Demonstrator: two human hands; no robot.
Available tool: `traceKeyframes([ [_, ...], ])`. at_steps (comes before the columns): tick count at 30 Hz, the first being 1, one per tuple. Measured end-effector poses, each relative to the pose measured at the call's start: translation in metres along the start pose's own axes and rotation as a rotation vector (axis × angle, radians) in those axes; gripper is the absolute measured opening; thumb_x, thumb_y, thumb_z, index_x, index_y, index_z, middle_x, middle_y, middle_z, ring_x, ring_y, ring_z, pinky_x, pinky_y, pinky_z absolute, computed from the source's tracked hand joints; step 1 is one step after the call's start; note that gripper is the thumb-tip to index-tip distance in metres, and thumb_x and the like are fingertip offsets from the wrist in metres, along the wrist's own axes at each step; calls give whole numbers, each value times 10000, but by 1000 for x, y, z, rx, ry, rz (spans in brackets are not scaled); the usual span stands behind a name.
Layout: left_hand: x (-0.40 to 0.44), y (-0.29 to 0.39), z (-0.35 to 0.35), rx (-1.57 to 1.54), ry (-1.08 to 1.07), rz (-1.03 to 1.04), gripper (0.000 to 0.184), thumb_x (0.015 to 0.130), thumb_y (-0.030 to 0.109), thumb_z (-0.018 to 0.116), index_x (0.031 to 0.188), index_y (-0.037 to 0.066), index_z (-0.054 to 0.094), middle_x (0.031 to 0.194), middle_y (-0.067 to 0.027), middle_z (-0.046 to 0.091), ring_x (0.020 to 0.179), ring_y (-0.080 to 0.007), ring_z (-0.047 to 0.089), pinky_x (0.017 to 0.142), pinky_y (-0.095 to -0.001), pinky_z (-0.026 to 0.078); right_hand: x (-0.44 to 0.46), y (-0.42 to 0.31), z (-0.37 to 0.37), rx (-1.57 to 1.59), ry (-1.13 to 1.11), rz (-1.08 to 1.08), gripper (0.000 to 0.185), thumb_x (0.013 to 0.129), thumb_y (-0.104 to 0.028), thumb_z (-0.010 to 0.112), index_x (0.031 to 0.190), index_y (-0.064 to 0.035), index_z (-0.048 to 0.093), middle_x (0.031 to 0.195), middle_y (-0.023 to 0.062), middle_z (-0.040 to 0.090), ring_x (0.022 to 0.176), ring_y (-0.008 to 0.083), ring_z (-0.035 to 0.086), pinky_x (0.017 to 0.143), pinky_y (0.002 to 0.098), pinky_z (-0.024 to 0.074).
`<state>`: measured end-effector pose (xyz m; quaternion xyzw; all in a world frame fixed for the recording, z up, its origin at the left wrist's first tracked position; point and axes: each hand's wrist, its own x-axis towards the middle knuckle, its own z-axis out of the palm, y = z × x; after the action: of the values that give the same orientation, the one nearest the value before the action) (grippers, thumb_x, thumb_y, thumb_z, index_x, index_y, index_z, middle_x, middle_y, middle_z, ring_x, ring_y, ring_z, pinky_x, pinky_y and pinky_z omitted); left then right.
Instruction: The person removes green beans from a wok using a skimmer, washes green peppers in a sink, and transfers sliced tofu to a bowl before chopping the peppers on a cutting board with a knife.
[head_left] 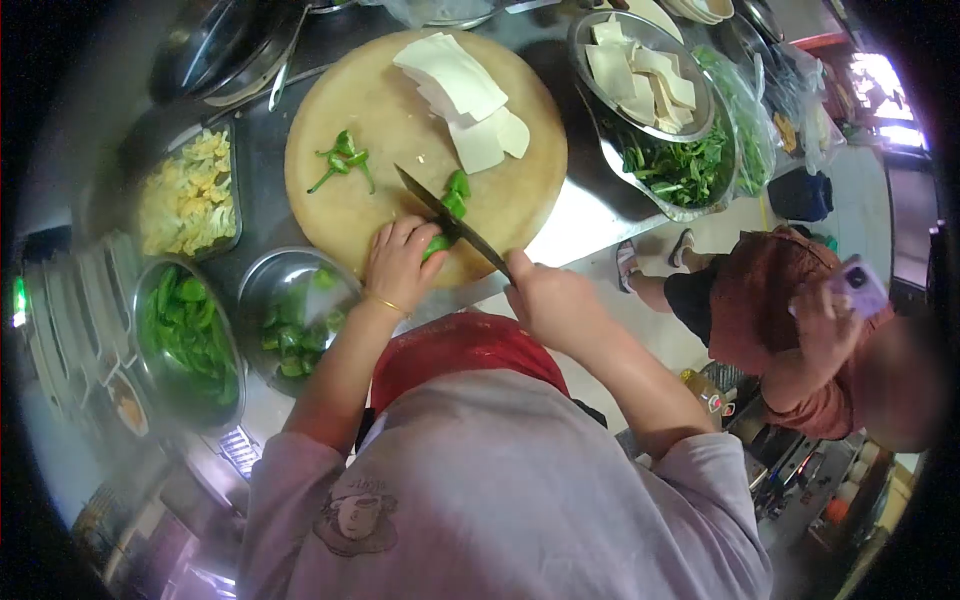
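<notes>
My right hand [550, 300] grips a kitchen knife [467, 232], its blade angled across the round cutting board [340, 90]. With fingers curled, my left hand [398, 258] presses a green pepper [435, 246] onto the board, close to the blade. Cut pepper pieces [455, 194] lie on the blade's far side. Green pepper stem ends [343, 160] form a small pile at the board's left. Toward the back of the board, white tofu-like slices [462, 90] overlap.
A metal bowl [272, 272] of cut peppers and another of whole peppers [185, 320] stand left, near a tray of pale yellow florets [188, 192]. White slices [640, 82] fill a bowl above leafy greens [685, 172]. A person [770, 300] holding a phone [858, 285] stands right.
</notes>
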<state>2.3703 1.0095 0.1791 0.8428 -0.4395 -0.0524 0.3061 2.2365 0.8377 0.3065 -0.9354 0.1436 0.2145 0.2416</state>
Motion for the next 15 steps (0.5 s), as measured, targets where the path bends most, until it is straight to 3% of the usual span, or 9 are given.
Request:
traceKeyframes([
  [4,-12,6,-12,1,66,-50,328,774,180,648,1088,112,582,1062,-107,518,1016,-321,486,883,-437,387,3,9,1,132,98,-50,264,861,-176,549,1040,-19,436,724,226,615,698,422,606,617,514,463],
  [9,-19,-2,-5,-66,89,-80,261,788,160,633,1036,102,575,1058,-107,520,1009,-324,494,879,-442,389,-35,-9,-12,9,-49,10,243,849,-155,546,1018,-25,429,739,226,613,716,433,604,626,510,470],
  [15,-19,-5,-11,-160,128,-44,256,763,77,648,1001,41,561,1032,-167,547,977,-364,536,849,-425,438,20,-10,17,112,55,-50,257,854,-140,561,1048,-31,433,712,225,601,712,434,599,618,505,464],
])
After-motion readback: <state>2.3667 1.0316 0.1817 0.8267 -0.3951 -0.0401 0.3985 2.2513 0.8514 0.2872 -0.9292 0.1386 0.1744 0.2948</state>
